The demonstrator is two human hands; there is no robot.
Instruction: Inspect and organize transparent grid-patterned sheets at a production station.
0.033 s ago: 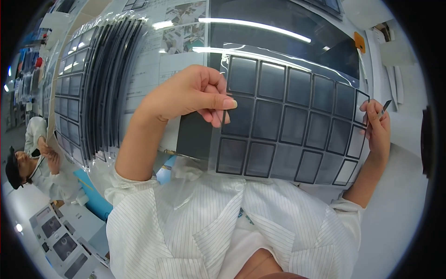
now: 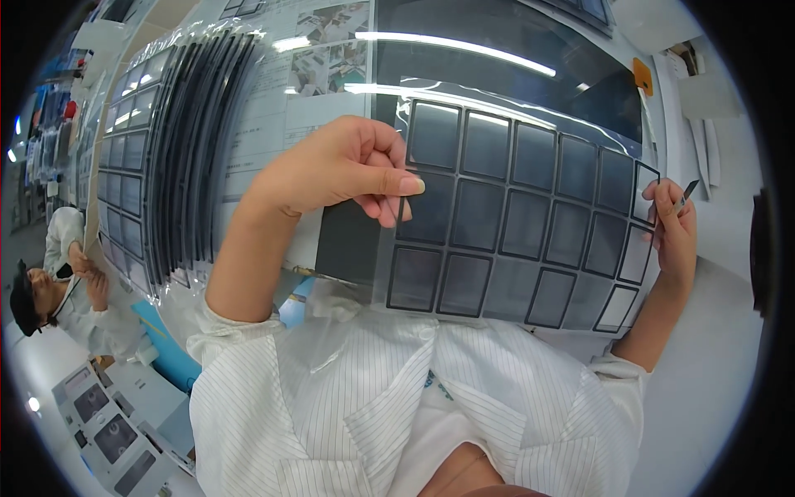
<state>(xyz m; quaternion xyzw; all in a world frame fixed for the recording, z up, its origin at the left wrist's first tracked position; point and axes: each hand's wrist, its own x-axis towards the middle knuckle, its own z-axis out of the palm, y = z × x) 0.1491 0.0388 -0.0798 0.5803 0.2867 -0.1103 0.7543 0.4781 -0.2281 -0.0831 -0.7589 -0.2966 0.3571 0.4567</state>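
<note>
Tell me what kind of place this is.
Probably a factory or cleanroom-style assembly floor. The person wears a striped white work coat, the left hand and right hand hold a clear sheet of dark framed panels, and more such sheets stand stacked at the left.

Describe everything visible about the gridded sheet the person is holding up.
The sheet is thin, flexible, glossy clear film carrying rows of dark rectangular frames with greyish centres. It is held up in front of the chest, sagging slightly and tilted down to the right. The left hand pinches its left part, beside a plain dark panel; the right hand grips the right edge and also holds a thin dark tool.
</note>
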